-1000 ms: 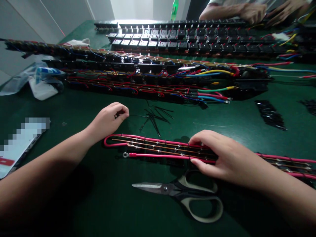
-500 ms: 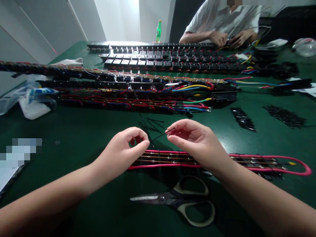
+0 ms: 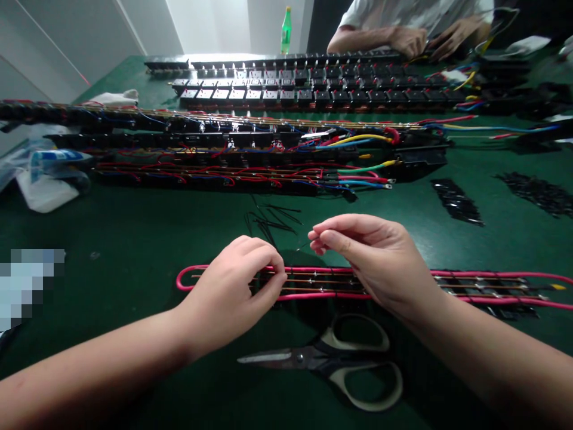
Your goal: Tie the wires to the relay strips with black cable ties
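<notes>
My right hand pinches a thin black cable tie, and only a short end of it shows past the fingertips. My left hand lies over the left part of a long black strip assembly with brass rods, looped round by a thick red cable. Thumb and forefinger of that hand are closed together above the rods; whatever they may hold is hidden. Several loose black cable ties are scattered just behind the hands. Scissors with pale handles lie in front, blades pointing left.
Long wired black strips cross the table behind. To the right are a bundle of cable ties and a loose heap. Plastic bags lie at left. Across the table, a person's hands work near a green bottle.
The cable tie, earlier stretched out toward my left hand, now shows only a short end at my right fingertips. My right thumb has closed in. The view has shifted slightly.
</notes>
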Demonstrator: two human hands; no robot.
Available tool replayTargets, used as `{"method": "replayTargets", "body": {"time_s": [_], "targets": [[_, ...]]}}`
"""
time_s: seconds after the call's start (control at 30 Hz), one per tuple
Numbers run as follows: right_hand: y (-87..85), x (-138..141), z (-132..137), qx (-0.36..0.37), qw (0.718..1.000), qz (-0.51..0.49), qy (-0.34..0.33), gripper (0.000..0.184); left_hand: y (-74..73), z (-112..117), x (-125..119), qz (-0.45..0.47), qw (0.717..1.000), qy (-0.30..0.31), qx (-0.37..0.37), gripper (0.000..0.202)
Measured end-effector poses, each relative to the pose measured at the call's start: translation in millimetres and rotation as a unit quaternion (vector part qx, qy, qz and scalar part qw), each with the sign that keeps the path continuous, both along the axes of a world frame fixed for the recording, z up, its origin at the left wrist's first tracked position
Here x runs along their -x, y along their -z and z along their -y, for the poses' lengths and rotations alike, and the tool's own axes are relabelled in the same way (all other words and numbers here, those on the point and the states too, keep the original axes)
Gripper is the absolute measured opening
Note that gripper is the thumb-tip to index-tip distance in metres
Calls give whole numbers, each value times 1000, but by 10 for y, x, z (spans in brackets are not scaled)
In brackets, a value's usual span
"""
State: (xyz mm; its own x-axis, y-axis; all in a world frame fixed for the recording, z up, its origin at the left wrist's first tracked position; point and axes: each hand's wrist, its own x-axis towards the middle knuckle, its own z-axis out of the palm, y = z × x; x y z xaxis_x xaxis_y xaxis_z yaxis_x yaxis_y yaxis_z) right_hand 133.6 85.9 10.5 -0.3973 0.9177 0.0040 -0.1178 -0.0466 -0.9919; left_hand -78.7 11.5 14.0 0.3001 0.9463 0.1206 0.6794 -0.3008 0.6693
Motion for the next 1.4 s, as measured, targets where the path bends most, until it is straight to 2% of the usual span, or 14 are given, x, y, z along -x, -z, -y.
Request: {"method": "replayTargets", "body": {"time_s": [0.07, 0.1, 0.17, 0.23, 0.47, 0.63, 1.0, 1.2, 1.4], "targets": [[7, -3, -10, -8, 1000, 3, 7, 9, 9, 1, 28, -34, 997, 63, -20, 7], [11, -3, -16, -10, 1000, 8, 9, 11, 13, 1, 46, -48, 995, 88, -27, 15], [22, 2, -28, -6, 1000, 15, 15, 18, 18, 1, 83, -69, 990, 116, -41, 30], [31, 12, -39, -3, 1000, 14, 21, 23, 20, -1, 115, -83, 987, 128, -52, 35], [33, 26, -53, -14, 999, 30, 1, 25, 16, -17, 164, -101, 981, 141, -81, 22], [43, 28, -55, -19, 999, 41, 10, 29, 21, -34, 163, -97, 975, 161, -121, 10], [45, 31, -35, -36, 997, 69, 20, 25, 11, -87, 153, -56, 993, 103, -18, 19], [25, 19, -18, -53, 996, 75, 17, 22, 1, -107, 159, -48, 993, 107, 8, 18], [-7, 18, -5, -61, 991, 116, -7, 22, 40, -83, 170, -61, 989, 136, -8, 19]]}}
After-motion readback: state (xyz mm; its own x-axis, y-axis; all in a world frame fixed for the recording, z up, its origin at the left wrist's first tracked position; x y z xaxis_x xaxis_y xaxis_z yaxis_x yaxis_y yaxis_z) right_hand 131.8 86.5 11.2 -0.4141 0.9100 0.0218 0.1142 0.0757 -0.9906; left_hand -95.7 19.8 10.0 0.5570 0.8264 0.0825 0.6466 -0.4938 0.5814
